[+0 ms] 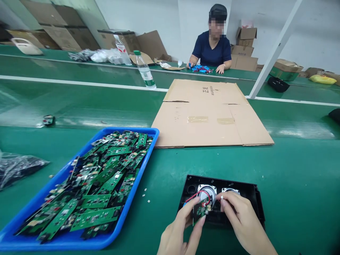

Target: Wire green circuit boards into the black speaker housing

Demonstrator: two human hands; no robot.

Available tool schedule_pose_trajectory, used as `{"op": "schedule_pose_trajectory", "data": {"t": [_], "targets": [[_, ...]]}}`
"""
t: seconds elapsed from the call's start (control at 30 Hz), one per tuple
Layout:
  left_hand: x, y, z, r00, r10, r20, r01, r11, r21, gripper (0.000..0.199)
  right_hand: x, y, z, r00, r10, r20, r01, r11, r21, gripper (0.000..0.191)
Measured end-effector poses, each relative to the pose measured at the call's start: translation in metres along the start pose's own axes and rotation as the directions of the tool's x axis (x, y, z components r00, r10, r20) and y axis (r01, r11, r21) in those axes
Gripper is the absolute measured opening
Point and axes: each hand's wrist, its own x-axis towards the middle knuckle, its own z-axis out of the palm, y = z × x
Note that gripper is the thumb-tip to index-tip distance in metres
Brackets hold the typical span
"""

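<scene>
A small green circuit board (199, 211) is pinched on edge between the thumb and fingers of my left hand (183, 226). Red and blue wires (196, 194) run by it, close to a round speaker (208, 193). That speaker sits in a black plastic housing (247, 202) lying on the table, and a second speaker (230, 190) is partly covered by my right hand (239, 216). Between the right thumb and forefinger is a tiny white piece (222, 197), too small to name for sure. Both hands are over the housing, close together.
A blue tray (156, 136) heaped with circuit boards (111, 177) stands at left. Flattened cardboard (212, 132) lies beyond the housing. White scraps (148, 201) dot the table. A water bottle (145, 71) stands farther back. Across the benches, a person (214, 49) handles blue parts (200, 68).
</scene>
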Motion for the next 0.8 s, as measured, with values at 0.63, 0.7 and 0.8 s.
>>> {"op": "schedule_pose_trajectory", "data": {"t": [0.63,0.7,0.8], "targets": [[0.005,-0.014,-0.005,0.949,0.292,0.119,-0.311,0.928,0.204,0.025,0.004,-0.002,0.012,0.936,-0.331,0.123,0.352,0.843,-0.407,0.028],[0.005,-0.014,-0.005,0.951,0.284,0.119,-0.303,0.931,0.202,0.026,0.004,-0.001,0.012,0.931,-0.338,0.141,0.366,0.840,-0.401,0.026],[0.005,-0.014,-0.005,0.955,0.270,0.123,-0.290,0.938,0.189,0.026,0.003,0.000,0.013,0.925,-0.355,0.136,0.380,0.842,-0.382,0.025]]}}
